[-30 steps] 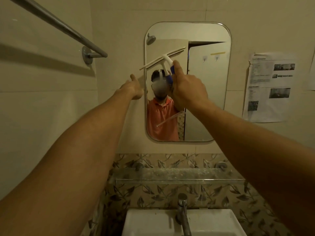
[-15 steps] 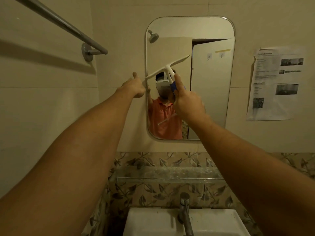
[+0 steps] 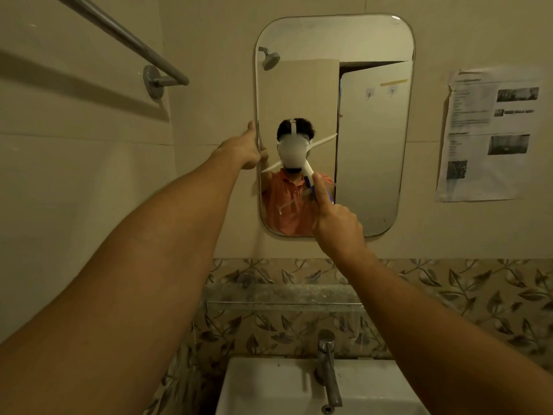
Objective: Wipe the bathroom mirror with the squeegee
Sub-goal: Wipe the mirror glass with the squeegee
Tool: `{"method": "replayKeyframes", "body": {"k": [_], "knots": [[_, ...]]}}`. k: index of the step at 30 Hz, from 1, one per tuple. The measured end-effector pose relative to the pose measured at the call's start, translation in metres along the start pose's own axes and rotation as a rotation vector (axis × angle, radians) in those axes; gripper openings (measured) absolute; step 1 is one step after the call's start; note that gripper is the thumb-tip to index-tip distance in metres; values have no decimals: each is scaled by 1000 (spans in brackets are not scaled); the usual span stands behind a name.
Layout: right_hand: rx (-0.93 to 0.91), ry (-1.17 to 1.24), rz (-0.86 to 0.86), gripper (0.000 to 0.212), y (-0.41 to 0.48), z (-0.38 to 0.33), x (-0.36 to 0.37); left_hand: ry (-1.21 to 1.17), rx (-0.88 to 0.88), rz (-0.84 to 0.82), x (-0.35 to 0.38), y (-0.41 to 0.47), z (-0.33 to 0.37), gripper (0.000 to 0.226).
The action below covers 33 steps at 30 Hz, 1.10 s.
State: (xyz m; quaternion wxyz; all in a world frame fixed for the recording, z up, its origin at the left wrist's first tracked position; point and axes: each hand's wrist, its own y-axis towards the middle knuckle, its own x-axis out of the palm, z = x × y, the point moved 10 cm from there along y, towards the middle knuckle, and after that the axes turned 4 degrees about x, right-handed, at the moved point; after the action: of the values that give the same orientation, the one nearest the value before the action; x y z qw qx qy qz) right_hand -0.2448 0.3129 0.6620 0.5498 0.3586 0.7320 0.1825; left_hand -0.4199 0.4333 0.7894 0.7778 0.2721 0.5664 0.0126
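- At the bottom, closest to the camera, sits a white square sink [image 3: 269,393] with a shiny metal tap [image 3: 327,366] standing at its back edge.
- Two bare arms reach up and away from the camera, one on each side of the sink.
- Just above the tap, a see-through glass shelf [image 3: 284,298] sticks out from a band of tiles with a brown leaf pattern [image 3: 449,292].
- Higher up, the right hand [image 3: 338,226] is low in front of the tall mirror with round corners [image 3: 371,37].
- The fingers of the right hand are wrapped tight around the blue handle of the white squeegee [image 3: 308,167], and the thumb lies straight along the handle.
- The long thin blade of the squeegee lies slanted across the middle of the mirror, its left end lower than its right end. The blade looks pressed on the glass.
- The left hand [image 3: 241,151] is at the left edge of the mirror, about halfway up. Its thumb points up along the edge. I cannot tell if its other fingers are bent or spread, because they are hidden behind the hand.
- The mirror hangs on a plain cream wall [image 3: 209,70].
- In the glass you can see a person in an orange shirt, a shower head and an open door.
- To the left, a grey metal towel bar [image 3: 125,34] is fixed to the side wall.
- To the right of the mirror, a white sheet of paper with small print and dark pictures [image 3: 490,133] is stuck on the wall.
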Motion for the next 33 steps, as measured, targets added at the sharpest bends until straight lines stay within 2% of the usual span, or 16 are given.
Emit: {"method": "replayKeyframes", "body": {"k": [7, 24, 33], "knots": [[-3, 3, -37, 90, -29, 22, 27, 58, 45, 45, 6, -3, 6, 77], [-9, -63, -71, 92, -58, 41, 46, 88, 10, 44, 21, -12, 10, 76], [13, -84, -119, 86, -90, 59, 62, 104, 15, 38, 29, -20, 10, 76]]}}
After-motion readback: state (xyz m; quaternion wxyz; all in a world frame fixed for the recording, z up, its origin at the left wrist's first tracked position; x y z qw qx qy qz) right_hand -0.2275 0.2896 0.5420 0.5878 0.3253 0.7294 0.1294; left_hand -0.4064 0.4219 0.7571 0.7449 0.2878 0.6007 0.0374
